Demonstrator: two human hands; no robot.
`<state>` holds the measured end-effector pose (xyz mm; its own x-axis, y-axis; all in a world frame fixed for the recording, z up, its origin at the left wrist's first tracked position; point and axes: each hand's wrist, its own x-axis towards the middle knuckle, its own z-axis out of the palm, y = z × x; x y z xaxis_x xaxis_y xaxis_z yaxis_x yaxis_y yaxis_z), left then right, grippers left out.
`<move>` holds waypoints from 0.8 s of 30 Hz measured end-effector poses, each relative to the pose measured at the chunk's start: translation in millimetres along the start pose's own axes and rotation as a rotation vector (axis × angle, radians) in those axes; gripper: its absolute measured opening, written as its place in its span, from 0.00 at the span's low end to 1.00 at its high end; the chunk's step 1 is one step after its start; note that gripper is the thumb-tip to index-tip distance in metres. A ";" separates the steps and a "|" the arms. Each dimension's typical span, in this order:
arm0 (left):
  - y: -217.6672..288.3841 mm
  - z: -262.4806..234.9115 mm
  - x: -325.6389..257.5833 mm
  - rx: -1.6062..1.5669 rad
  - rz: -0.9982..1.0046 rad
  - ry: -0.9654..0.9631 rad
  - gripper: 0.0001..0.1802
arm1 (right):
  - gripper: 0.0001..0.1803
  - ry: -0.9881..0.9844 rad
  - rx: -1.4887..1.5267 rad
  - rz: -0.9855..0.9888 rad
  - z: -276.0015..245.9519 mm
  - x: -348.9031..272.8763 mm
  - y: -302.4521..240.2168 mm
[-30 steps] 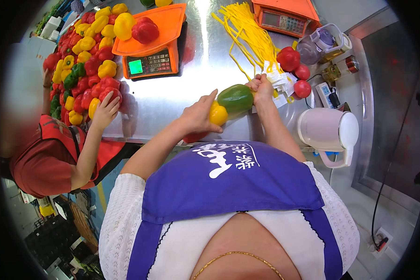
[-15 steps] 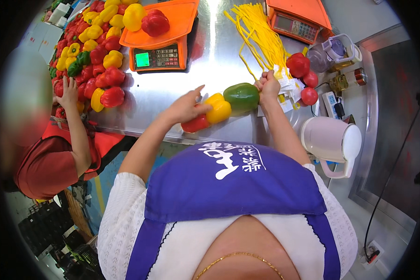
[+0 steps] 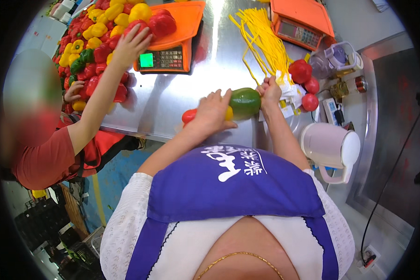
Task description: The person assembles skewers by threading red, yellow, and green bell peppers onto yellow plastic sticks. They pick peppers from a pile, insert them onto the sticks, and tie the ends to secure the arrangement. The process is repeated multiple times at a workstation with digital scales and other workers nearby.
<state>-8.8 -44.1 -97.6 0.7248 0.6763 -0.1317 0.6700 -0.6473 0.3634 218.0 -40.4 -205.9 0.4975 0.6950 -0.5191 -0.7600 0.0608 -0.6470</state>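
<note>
Three bell peppers lie in a row near the front edge of the metal table: a red pepper on the left, a yellow pepper in the middle, a green pepper on the right. My left hand is closed over the yellow pepper, covering most of it. Just beyond the green pepper's right end, my right hand is closed in a pinch; what it grips is hidden by the fingers. Yellow net strips and white tags lie beside it.
A co-worker's hand holds a red pepper at an orange scale, beside a large pepper heap. Right stand a second scale, several red round vegetables, a jug, a power strip and a pink kettle.
My left hand has moved right, from the red pepper onto the yellow one. My right hand has barely shifted. The co-worker's arm has reached from the heap to the scale with a red pepper.
</note>
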 end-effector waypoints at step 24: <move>-13.4 6.5 17.6 -0.148 0.012 -0.028 0.31 | 0.22 -0.082 0.388 0.203 -31.2 7.6 3.3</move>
<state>-4.0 -25.9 -110.8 0.7382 0.6575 -0.1510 0.6316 -0.5949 0.4972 232.4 -57.2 -229.4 0.2989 0.7743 -0.5578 -0.9474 0.1707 -0.2706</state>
